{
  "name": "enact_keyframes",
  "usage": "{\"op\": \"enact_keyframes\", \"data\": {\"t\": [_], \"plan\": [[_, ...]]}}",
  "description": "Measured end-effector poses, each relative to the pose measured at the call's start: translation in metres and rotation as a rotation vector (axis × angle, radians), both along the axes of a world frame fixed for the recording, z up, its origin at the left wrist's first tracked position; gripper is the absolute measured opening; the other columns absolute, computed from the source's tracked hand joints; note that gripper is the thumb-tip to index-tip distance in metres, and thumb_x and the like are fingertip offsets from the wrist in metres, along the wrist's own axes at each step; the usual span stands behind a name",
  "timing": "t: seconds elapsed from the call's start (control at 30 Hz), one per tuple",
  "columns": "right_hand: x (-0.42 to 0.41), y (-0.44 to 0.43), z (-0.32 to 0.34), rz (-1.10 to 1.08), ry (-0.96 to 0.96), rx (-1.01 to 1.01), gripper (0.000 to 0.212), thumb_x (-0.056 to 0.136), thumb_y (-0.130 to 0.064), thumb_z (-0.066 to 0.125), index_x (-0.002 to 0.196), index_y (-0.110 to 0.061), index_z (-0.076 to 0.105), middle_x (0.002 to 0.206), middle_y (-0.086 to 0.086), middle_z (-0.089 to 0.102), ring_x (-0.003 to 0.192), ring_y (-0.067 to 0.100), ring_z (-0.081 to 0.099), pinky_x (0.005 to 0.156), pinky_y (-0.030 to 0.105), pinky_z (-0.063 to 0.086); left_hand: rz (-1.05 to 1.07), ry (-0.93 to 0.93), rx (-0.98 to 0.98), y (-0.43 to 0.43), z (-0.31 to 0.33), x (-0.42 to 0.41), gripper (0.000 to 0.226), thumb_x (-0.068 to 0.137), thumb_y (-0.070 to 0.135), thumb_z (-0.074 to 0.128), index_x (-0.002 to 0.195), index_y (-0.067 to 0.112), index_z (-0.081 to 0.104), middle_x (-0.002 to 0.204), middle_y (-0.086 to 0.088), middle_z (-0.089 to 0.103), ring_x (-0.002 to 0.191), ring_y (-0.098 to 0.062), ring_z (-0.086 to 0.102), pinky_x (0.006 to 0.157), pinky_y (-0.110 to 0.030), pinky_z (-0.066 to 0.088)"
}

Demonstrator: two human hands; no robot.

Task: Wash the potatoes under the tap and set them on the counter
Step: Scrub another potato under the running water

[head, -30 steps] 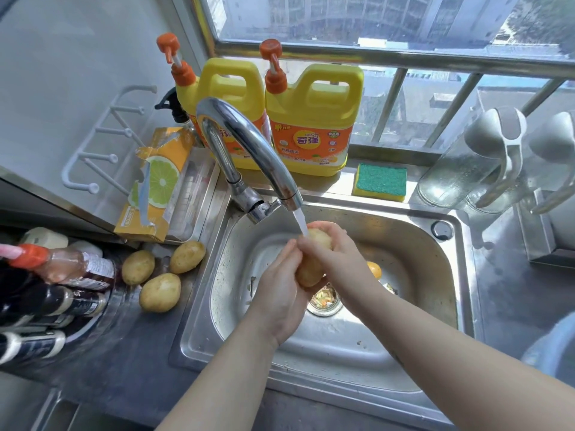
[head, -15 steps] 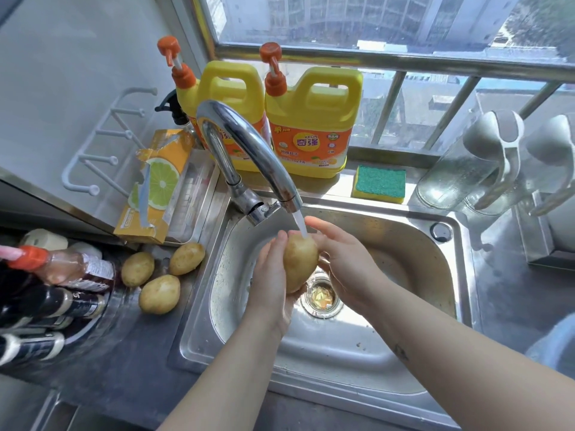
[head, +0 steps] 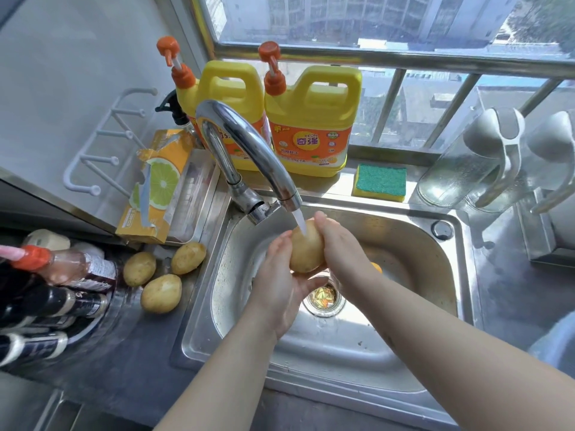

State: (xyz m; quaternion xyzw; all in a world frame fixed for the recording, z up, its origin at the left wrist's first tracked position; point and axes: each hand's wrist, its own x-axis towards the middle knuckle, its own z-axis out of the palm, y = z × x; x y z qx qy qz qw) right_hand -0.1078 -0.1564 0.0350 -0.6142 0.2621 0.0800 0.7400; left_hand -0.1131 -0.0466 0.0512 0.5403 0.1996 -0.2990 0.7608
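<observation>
On the counter [head: 124, 353] by the sink's [head: 460, 275] left edge lie three potatoes [head: 161, 293], washed or waiting I cannot tell. One potato [head: 306, 247] is mid-rinse under the tap's [head: 249, 150] stream above the basin's middle. The left hand [head: 280, 290] and right hand [head: 339, 247] curl round it, its long axis near upright and its top tipped toward the spout.

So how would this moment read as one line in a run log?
step: rinsing | left hand: holds potato | right hand: grips potato | tap: running | counter: three potatoes beside sink
</observation>
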Motion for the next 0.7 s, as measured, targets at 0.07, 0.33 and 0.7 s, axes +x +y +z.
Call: {"op": "enact_keyframes", "data": {"t": [0.07, 0.33, 0.7], "plan": [[0.004, 0.000, 0.004, -0.049, 0.098, 0.060, 0.042, 0.107, -0.041, 0.038, 0.103, -0.009, 0.064, 0.088, 0.010, 0.069, 0.076, 0.021, 0.065, 0.067, 0.034, 0.050, -0.139, -0.192, 0.172, 0.002, -0.010, -0.005, 0.048, 0.101, 0.038, 0.052, 0.146, 0.029, 0.039, 0.136, -0.009, 0.059, 0.107, -0.023, 0.070, 0.073, -0.034, 0.059], [-0.003, 0.002, 0.008, 0.069, -0.089, -0.017, 0.039, 0.110, -0.035, 0.030, 0.120, -0.011, 0.059, 0.095, 0.015, 0.062, 0.063, 0.015, 0.057, 0.048, 0.028, 0.043, -0.079, -0.317, 0.333, 0.000, -0.013, -0.004, 0.050, 0.090, 0.055, 0.049, 0.125, 0.021, 0.055, 0.086, 0.002, 0.066, 0.059, -0.013, 0.059, 0.057, -0.032, 0.045], [-0.019, -0.007, 0.007, 0.258, -0.208, -0.224, 0.025, 0.102, -0.032, 0.055, 0.126, -0.024, 0.054, 0.112, 0.002, 0.062, 0.074, -0.003, 0.061, 0.068, 0.014, 0.049, -0.051, 0.064, 0.016, 0.003, -0.005, -0.004, 0.040, 0.102, 0.050, 0.041, 0.096, 0.017, 0.062, 0.058, 0.001, 0.047, 0.042, -0.008, 0.034, 0.042, -0.018, 0.024]]}}
